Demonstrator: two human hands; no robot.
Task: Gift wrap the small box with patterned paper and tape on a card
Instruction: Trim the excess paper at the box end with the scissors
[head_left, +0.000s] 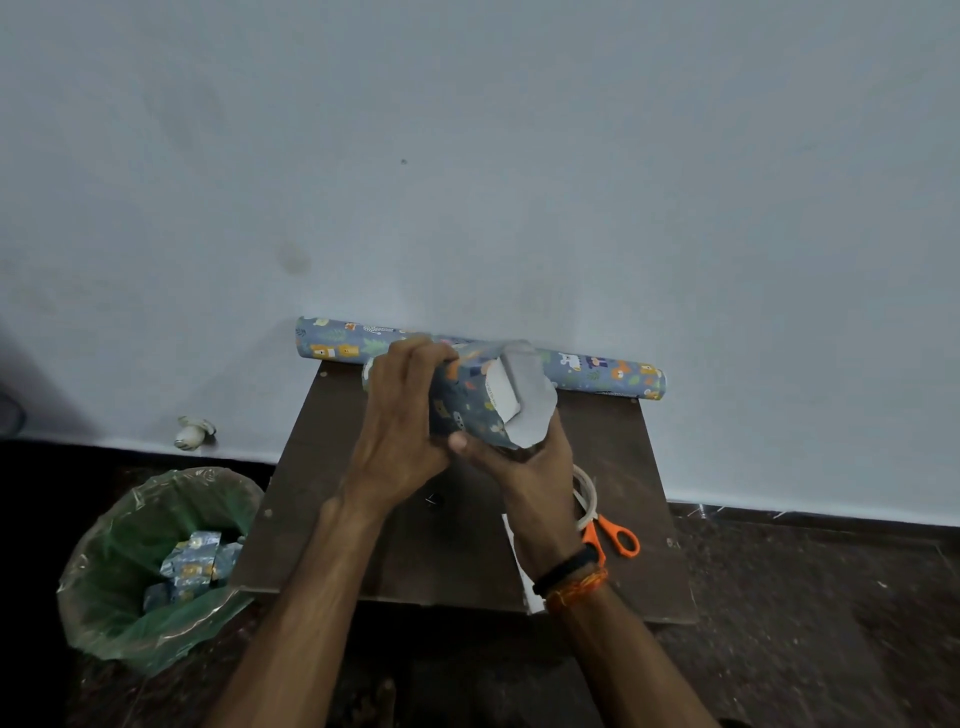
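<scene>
Box (503, 392) held above bench (457, 545) middle, paper (462, 410) wrapped round sides, right end open, flaps unfolded. Left hand (400, 431) grips paper-covered body; right hand (524, 462) cradles underneath. Ends, taping, card left. Roll (602, 371) along far edge; scissors (615, 538) near right edge.

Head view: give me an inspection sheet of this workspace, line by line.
Surface: small brown table against a pale wall.
Job's things: box, white end exposed, partly wrapped in patterned paper; paper roll at the wall; scissors; tape roll, partly hidden.
Clutter: white sheet under the right wrist.
Hands: left hand and right hand both hold the parcel above the table.
Cables: nothing seen.
Surroundings: green-lined bin holding paper scraps; small pale object on the floor.
</scene>
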